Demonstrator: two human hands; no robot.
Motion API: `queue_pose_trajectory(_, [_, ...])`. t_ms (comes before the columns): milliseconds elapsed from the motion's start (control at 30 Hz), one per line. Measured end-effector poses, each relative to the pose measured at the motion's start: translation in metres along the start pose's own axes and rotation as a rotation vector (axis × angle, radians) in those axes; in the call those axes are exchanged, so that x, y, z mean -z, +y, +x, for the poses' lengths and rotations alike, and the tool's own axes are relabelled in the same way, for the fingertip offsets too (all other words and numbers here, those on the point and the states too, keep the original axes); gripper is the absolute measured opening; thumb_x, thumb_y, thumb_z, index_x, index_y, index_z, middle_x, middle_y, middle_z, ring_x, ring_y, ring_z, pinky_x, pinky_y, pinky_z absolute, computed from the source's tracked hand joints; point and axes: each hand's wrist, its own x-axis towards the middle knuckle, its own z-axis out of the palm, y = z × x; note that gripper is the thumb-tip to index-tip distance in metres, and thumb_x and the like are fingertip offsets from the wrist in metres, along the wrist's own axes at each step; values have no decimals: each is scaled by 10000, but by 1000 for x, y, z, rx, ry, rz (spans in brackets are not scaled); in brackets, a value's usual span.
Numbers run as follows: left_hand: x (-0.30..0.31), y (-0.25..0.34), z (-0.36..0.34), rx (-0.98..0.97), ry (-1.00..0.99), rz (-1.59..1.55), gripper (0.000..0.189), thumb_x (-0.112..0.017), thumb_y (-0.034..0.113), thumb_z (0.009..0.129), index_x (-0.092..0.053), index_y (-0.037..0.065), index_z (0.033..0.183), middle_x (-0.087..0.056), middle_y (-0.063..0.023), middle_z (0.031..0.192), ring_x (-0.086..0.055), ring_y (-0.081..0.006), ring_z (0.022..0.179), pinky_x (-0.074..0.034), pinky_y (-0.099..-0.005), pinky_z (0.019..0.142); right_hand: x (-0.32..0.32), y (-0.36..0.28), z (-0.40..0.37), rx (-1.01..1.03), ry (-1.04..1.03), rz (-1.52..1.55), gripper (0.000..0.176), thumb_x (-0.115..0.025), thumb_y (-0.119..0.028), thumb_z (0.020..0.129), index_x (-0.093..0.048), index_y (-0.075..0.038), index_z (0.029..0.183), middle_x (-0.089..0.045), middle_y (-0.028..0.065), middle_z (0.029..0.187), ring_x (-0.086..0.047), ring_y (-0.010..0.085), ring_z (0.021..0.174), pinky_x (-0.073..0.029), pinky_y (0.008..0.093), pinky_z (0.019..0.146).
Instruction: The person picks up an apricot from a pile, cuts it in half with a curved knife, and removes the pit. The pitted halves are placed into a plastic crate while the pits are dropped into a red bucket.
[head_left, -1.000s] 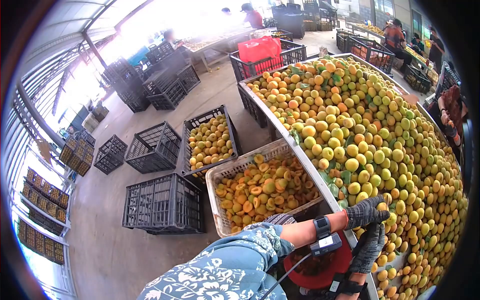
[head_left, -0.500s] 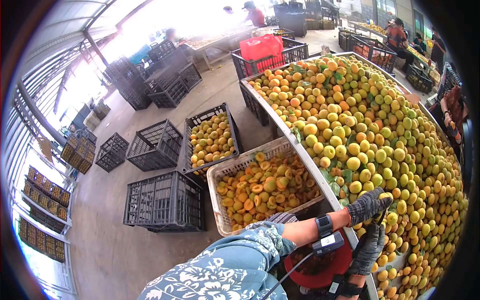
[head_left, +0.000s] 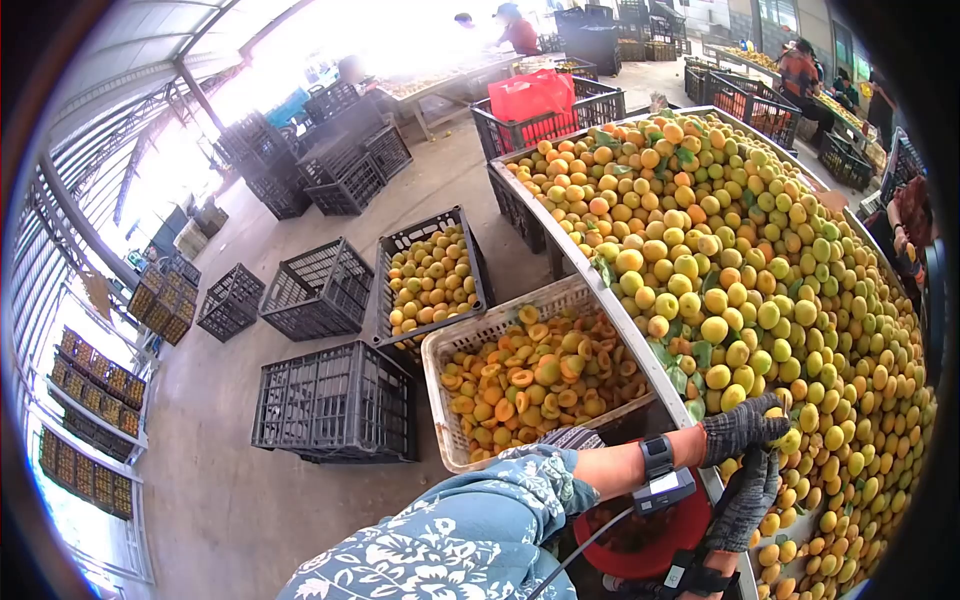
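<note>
My left hand (head_left: 745, 430), in a dark grey knit glove, is closed on an apricot (head_left: 789, 441) at the edge of the heap. My right hand (head_left: 743, 503), gloved alike, comes up from below with its fingers closed against the same fruit. Whatever else sits in the right fingers is hidden. Both hands are over the near rim of a big metal-edged table heaped with whole yellow-green apricots (head_left: 735, 330). Left of the hands, a white crate (head_left: 437, 400) holds split apricot halves (head_left: 545, 372). Below my left forearm stands a red basin (head_left: 640, 555) with dark contents.
A black crate of apricots (head_left: 432, 280) adjoins the white crate. Several black crates (head_left: 335, 402) stand on the concrete floor to the left. A red bag (head_left: 532, 97) rests on a crate behind the table. Other people (head_left: 798, 75) work at far tables; one person's arm (head_left: 905, 235) shows at right.
The view has shifted slightly. My left fingers have turned over the apricot, which now shows more plainly between the hands. The right hand stays close beneath it.
</note>
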Motion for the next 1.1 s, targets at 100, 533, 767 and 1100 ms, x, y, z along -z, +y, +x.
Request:
queue_pose_trajectory(100, [2, -10, 6, 16, 58, 28, 305, -656, 339, 879, -552, 68, 970, -586, -42, 846, -539, -131, 767, -478, -285, 682, 8, -10, 3, 146, -5, -48, 353, -523, 67, 822, -580, 6, 1165, -615, 185, 1093, -599, 339, 1007, -490, 370, 867])
queue_pose_trajectory(533, [-5, -33, 18, -106, 254, 142, 314, -621, 318, 918, -537, 26, 1000, -578, -40, 813, -516, -107, 763, -466, -262, 642, 1, -2, -4, 46, -63, -179, 303, -504, 6, 883, -572, 34, 1177, -607, 171, 1147, -580, 293, 1050, -464, 355, 905])
queue_pose_trajectory(767, [5, -10, 17, -98, 307, 179, 320, -602, 360, 924, -548, 47, 966, -599, -42, 775, -559, -122, 644, -489, -269, 570, -11, -17, -6, -695, 58, 526, 300, -480, -105, 958, -570, 42, 1204, -616, 119, 1129, -567, 182, 1020, -460, 294, 876])
queue_pose_trajectory(1100, [-16, -3, -6, 244, 49, -402, 455, -530, 475, 943, -591, 105, 1199, -639, -2, 1019, -559, -76, 957, -444, -234, 873, -16, -25, 12, -669, 191, 906, 280, -516, -155, 966, -557, 22, 1180, -626, 53, 1063, -594, 142, 890, -490, 268, 776])
